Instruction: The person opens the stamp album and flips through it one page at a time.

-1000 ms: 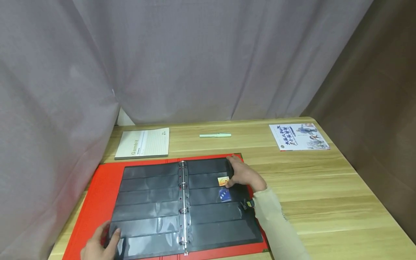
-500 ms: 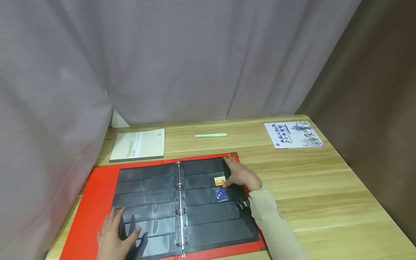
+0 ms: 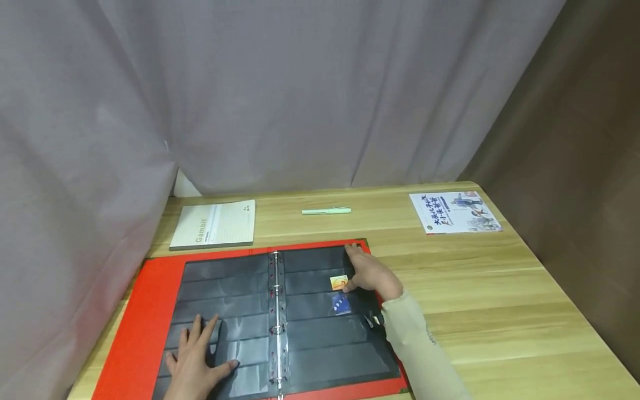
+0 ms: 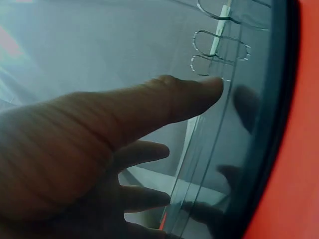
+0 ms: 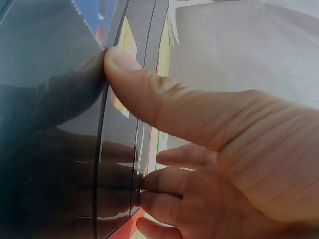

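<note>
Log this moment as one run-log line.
left hand: flat on binder left page | right hand: thumb on orange card in right-page sleeve | blue card: sleeve below

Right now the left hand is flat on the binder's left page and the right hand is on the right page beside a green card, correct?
Not quite: in the head view the card by the right hand is orange, not green. The left hand lies flat on the left page.

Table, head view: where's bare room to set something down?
Bare wood on the table right of the red binder, below the booklet; also between the green pen and booklet. Crowded: the binder pages, with left hand and right hand on them, and the notebook corner.
</note>
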Motion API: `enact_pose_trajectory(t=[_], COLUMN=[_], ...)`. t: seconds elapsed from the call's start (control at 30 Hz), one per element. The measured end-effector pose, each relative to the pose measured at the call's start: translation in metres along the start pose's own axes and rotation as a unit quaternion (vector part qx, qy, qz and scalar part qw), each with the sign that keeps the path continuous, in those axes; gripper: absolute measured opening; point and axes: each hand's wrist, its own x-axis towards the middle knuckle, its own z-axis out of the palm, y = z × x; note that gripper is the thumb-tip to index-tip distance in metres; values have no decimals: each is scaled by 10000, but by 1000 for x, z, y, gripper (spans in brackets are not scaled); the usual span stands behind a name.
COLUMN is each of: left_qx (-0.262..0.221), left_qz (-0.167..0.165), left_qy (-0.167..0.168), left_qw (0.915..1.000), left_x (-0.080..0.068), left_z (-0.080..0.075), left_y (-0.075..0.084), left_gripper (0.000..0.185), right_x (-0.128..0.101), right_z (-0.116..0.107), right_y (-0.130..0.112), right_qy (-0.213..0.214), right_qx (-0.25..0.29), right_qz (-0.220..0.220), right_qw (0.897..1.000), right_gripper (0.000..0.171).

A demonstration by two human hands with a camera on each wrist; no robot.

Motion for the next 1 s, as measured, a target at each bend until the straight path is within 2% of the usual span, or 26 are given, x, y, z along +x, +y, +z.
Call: enact_pose_trajectory(t=[0.3, 0.43, 0.77, 0.87, 1.0], left_qx=[232, 325, 157, 123, 96], left_qz=[-96, -137, 15, 27, 3], left_qy=[-55, -125, -20, -52, -88], left_qw=[9997, 9993, 9999, 9999, 9999], left_x=[0, 0, 3, 4, 6], left_z=[3, 3, 3, 5, 8], left_y=[-9, -10, -9, -8, -5], left_gripper=[100, 98, 93, 92, 91], right_x=[3, 1, 4, 5, 6], right_z=[5, 6, 3, 1, 0], right_y=[-7, -7, -8, -8, -4], right_qy=[169, 160, 469, 482, 354], right_qx=[-443, -522, -1064, -1211, -1129], right_qz=[-222, -189, -264, -174, 39], right_qw=[9986, 9983, 9929, 9913, 9930], right_gripper=[102, 101, 98, 102, 110])
